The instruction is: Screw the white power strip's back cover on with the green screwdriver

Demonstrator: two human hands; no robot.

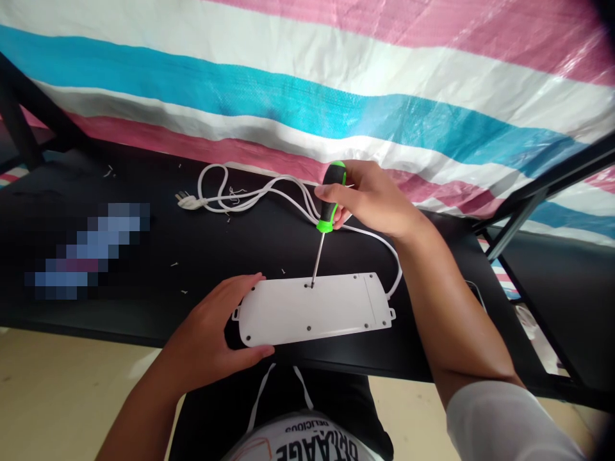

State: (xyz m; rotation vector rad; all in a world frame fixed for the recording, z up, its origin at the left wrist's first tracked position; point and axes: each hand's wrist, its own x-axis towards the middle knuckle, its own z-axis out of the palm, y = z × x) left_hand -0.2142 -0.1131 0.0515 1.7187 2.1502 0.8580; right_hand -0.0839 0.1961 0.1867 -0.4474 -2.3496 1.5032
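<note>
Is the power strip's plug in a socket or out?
Out: the white plug lies on the black table, its metal prongs bare.

Along the far side I see a plastic sheet (298, 89) in stripes of 3 colours: pink, white and blue. Left on the tabletop (144, 294) lies a bluish thing (100, 240), too blurred to name. Dark frame bars (22, 125) slant at either end; the floor (52, 378) is pale yellow.

Your right hand (375, 197) grips a green-and-black screwdriver (327, 212), its tip on a white power strip (283, 308) near the far edge, while your left hand (207, 331) spans one end on the black tabletop (139, 275).
</note>
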